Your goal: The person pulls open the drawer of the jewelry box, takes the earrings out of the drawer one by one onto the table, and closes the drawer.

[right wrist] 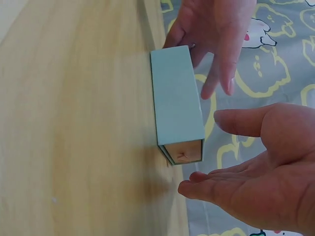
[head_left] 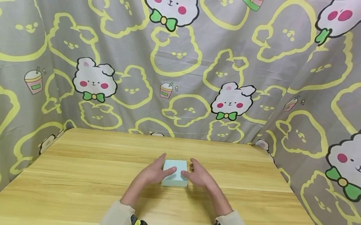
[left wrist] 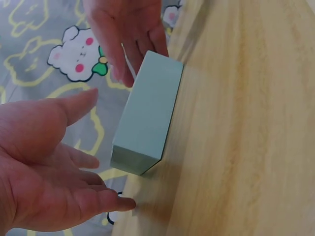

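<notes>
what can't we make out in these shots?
What, if anything, is inside the box: hidden by its walls, all views.
Its underside: head view, hidden against the table.
Its far side: head view, hidden behind its top.
The small detail on its tan end: right wrist view, too small and blurred.
Right hand: left wrist view, cut off by top edge.
Left hand: right wrist view, likewise.

The underside of the pale box is hidden in every view, and the near edge of the wooden table is cut off in front of the box. Beyond the box in the wrist views, fingers of the right hand and left hand are partly covered by it. The small detail on the box's tan end cannot be made out.
</notes>
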Available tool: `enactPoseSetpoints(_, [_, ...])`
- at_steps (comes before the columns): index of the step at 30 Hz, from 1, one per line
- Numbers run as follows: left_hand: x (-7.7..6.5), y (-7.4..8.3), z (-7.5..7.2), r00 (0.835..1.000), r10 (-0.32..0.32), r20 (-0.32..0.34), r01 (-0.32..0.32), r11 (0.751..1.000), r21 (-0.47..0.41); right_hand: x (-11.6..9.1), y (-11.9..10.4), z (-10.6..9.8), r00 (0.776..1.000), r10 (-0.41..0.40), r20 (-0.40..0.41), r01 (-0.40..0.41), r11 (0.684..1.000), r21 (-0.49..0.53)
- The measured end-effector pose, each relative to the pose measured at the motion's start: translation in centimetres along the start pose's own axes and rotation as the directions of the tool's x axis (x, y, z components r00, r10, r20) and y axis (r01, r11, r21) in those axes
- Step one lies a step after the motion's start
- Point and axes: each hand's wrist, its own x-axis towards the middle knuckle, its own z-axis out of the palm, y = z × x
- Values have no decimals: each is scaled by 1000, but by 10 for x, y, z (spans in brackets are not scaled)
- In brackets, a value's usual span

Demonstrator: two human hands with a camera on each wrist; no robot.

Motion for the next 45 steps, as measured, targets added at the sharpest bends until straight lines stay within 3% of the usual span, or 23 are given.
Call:
enactPoseSetpoints(14, [2,-2,6,999,52,7,-52,999,1,2,2,4,999,-11,51,9,999,45])
enactPoseSetpoints(28, [0,1,10,999,43,-28,-42,999,28,3,3,6,999,-29,39,28,999,36])
enactPoseSetpoints(45, [1,1,12,1000,-2,-15,3,997,73,2,3,7,999,-21,37,20,999,40])
